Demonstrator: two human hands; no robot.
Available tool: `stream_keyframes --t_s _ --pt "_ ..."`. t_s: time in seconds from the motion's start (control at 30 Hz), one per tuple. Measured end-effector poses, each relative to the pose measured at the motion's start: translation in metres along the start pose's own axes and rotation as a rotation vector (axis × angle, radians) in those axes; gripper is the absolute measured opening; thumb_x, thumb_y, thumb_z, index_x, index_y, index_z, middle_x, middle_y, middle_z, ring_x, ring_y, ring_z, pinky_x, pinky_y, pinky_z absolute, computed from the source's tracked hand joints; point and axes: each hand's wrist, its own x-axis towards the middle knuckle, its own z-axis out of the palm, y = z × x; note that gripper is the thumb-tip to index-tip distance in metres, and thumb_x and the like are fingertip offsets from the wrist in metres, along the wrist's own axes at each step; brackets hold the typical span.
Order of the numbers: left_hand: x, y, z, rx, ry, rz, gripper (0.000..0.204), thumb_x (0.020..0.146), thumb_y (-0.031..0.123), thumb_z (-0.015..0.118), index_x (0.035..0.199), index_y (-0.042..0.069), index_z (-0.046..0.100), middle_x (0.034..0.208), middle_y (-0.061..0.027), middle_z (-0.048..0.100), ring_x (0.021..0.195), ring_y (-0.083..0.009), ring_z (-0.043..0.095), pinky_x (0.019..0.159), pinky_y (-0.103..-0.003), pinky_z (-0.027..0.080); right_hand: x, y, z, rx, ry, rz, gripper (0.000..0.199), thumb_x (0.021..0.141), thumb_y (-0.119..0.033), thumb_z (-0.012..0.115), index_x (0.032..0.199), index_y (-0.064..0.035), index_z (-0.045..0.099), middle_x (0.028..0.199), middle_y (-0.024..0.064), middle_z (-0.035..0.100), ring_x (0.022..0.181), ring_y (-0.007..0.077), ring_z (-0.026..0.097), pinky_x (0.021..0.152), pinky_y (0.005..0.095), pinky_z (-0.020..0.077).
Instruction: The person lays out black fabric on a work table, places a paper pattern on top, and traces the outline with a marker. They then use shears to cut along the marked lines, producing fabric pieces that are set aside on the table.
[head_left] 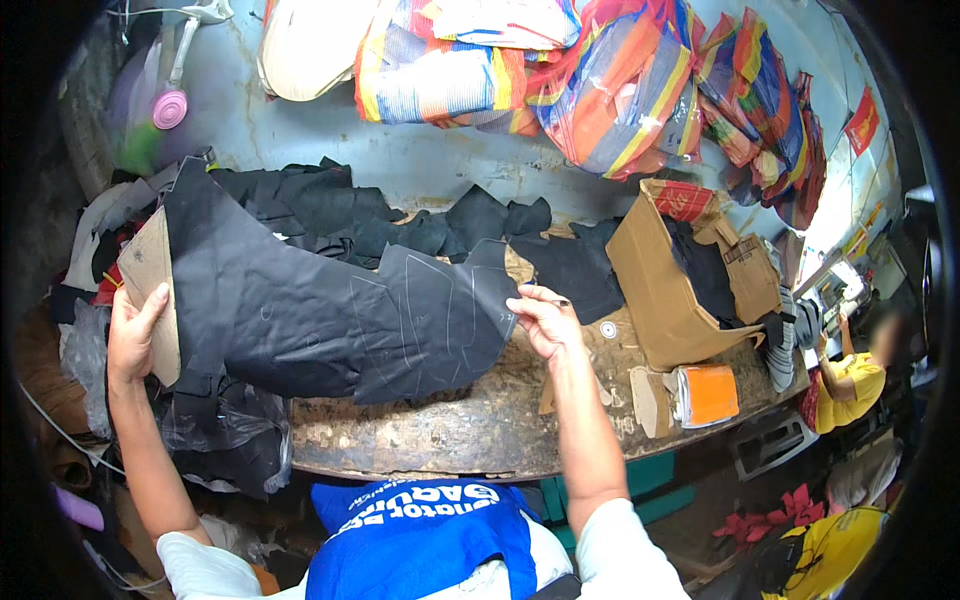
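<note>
Black sheet [300, 310]: likely limp, best edge-held; left grip [137, 335] pinches tan board [152, 262] (nine o'clock), right grip [546, 318] the sheet (three o'clock).

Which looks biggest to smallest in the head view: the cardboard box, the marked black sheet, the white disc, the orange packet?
1. marked black sheet
2. cardboard box
3. orange packet
4. white disc

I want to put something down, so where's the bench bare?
Along the front edge of the bench, just below the black sheet in view and left of your right forearm. A smaller patch sits right of the orange pad, beside the box. Crowded: the back, under dark pieces.
</note>
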Motion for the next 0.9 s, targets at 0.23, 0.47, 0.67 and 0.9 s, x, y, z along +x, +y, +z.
stream_keyframes --t_s 0.23,0.47,0.67,0.9 --pt "0.013 -0.010 0.001 0.037 0.003 0.035 0.029 0.087 0.010 0.060 0.112 -0.002 0.051 0.107 -0.0078 0.060 0.092 -0.0121 0.057 0.082 -0.027 0.045 -0.032 -0.058 0.009 -0.421 -0.041 -0.728 0.027 0.074 0.005 0.067 0.098 0.0010 0.057 0.078 0.0054 0.059 0.051 0.0041 0.052 0.042 0.0181 0.0407" --pt "0.015 0.002 -0.011 -0.042 0.005 0.075 0.026 0.088 0.009 0.058 0.111 -0.001 0.052 0.106 -0.0071 0.061 0.092 -0.0124 0.058 0.083 -0.027 0.045 -0.058 -0.119 0.026 -0.425 -0.043 -0.814 0.028 0.073 0.003 0.068 0.099 0.0030 0.057 0.078 0.0064 0.058 0.045 0.0029 0.046 0.035 0.0175 0.0364" --pt "0.031 0.033 -0.028 -0.141 -0.011 0.113 0.029 0.087 0.007 0.059 0.114 -0.001 0.050 0.108 -0.0062 0.060 0.094 -0.0120 0.058 0.084 -0.027 0.045 -0.077 -0.171 0.051 -0.430 -0.087 -0.939 0.026 0.072 0.005 0.068 0.097 0.0021 0.058 0.075 0.0051 0.057 0.044 0.0035 0.044 0.035 0.0179 0.0328" --pt "0.056 0.084 -0.028 -0.208 -0.024 0.128 0.026 0.086 0.005 0.057 0.111 0.000 0.053 0.097 -0.0033 0.062 0.081 -0.0090 0.059 0.073 -0.023 0.048 -0.090 -0.211 0.073 -0.464 -0.093 -0.919 0.024 0.073 0.003 0.068 0.092 -0.0028 0.056 0.068 0.0012 0.058 0.040 0.0020 0.040 0.033 0.0176 0.0280"
